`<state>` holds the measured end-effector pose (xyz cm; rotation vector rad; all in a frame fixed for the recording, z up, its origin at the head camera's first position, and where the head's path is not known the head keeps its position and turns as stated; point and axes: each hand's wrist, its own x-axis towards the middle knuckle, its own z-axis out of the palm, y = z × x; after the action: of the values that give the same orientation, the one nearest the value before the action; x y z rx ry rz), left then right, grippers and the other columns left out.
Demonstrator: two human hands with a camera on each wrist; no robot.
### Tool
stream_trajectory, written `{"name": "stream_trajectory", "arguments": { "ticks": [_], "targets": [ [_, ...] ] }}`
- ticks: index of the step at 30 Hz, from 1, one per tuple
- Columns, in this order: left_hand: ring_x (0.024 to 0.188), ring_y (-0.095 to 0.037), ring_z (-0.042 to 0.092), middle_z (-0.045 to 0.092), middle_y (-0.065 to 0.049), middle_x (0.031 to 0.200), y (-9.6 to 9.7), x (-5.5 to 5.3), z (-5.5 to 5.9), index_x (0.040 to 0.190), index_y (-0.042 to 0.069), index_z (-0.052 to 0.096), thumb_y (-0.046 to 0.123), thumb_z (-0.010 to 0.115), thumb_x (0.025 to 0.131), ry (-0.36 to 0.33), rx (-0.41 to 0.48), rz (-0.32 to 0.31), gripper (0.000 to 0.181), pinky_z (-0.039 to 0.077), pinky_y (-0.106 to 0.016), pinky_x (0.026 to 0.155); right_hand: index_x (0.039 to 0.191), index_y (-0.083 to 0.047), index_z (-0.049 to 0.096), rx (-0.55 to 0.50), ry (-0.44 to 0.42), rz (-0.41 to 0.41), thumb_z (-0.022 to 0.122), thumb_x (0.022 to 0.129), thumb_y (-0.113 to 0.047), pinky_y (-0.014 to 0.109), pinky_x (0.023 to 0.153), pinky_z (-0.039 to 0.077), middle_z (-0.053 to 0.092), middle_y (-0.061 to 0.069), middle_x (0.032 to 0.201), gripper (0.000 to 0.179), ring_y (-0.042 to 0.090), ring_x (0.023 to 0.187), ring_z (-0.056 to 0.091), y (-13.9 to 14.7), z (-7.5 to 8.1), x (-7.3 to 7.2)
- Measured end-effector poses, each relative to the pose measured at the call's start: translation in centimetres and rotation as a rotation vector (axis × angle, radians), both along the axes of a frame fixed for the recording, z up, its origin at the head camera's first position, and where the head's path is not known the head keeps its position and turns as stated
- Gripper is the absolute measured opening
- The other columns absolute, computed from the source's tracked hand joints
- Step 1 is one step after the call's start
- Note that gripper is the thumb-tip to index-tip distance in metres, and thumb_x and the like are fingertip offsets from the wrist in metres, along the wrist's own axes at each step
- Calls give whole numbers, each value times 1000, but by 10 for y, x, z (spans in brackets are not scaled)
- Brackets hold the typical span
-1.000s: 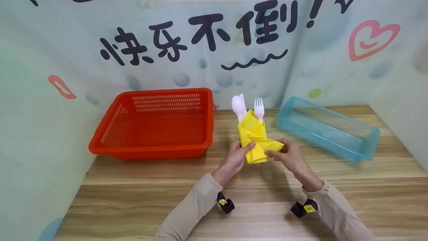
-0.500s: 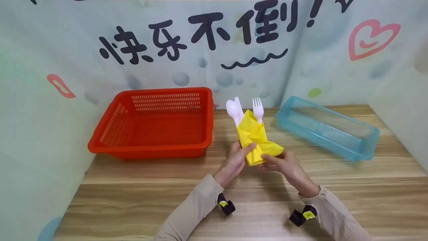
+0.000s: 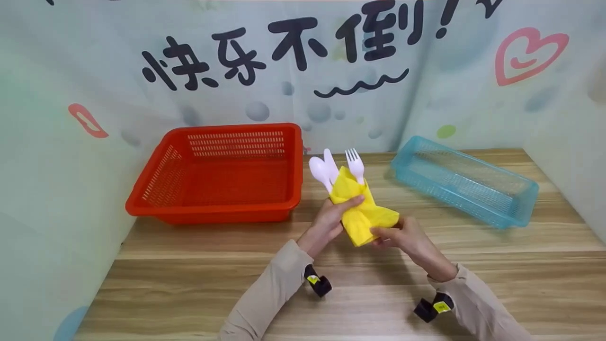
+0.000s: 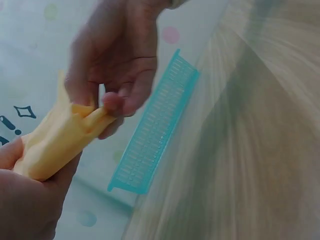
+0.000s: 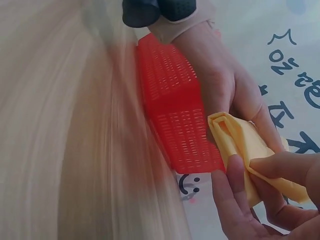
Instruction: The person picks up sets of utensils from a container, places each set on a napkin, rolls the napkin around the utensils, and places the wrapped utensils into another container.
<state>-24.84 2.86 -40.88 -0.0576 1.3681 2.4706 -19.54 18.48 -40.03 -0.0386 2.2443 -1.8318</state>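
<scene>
A yellow napkin is wrapped around white cutlery, held up over the table. From its top poke a spoon, a knife and a fork; their lower ends are hidden in the folds. My left hand grips the bundle from the left, thumb across its front. On the right side, my right hand pinches the napkin's loose corner between thumb and fingers. The right wrist view shows the folded bottom end of the napkin with the fingers of the right hand on its flap.
A red basket stands at the back left of the wooden table. At the back right lies a light blue basket, set at a slant. A printed curtain hangs behind them.
The bundle has tipped to the left and come slightly nearer, its cutlery heads lower. My left thumb has moved up the napkin, and my right hand has shifted slightly down with the corner.
</scene>
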Motion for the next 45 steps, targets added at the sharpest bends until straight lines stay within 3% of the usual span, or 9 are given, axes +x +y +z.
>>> {"name": "stream_trajectory", "arguments": {
  "ticks": [5,13,28,34,39,45],
  "targets": [
    [87,-23,61,61,-12,100,-2,0,1,111,0,50,-2,66,75,-15,-46,10,39,49,-36,80,107,15,48,16,19,20,63,81,-8,35,69,52,61,11,83,38,18,68,64,-1,-3,2],
    [90,-24,61,61,-11,104,-6,-3,5,113,3,51,2,68,76,-26,-80,56,41,49,-35,79,110,14,50,-16,46,-44,62,82,-10,38,75,50,62,18,95,38,27,81,64,-5,-4,2],
    [90,-23,61,61,-11,106,-11,-3,12,115,3,50,3,67,77,-26,-70,59,41,49,-34,79,108,17,51,-4,92,-90,57,85,-8,37,79,49,64,20,94,34,16,80,64,-7,-1,4],
    [89,-25,62,62,-12,103,-12,-4,15,112,2,51,2,67,76,-20,-130,28,39,50,-35,77,109,13,47,-58,37,-76,63,81,-11,37,77,49,60,14,94,40,15,79,62,-8,0,1],
    [88,-26,63,63,-14,101,-13,-3,15,110,-1,53,-1,65,76,11,-175,-27,36,50,-36,76,104,9,54,3,2,-69,70,77,-25,40,75,50,63,9,87,47,15,75,63,-10,-1,-2],
    [87,-28,63,63,-16,99,-15,-4,15,108,-3,53,-3,65,76,38,-223,-26,34,51,-36,74,105,13,55,64,141,-70,68,79,-15,34,65,53,61,13,85,41,15,70,62,-10,-3,-3]
  ]
}}
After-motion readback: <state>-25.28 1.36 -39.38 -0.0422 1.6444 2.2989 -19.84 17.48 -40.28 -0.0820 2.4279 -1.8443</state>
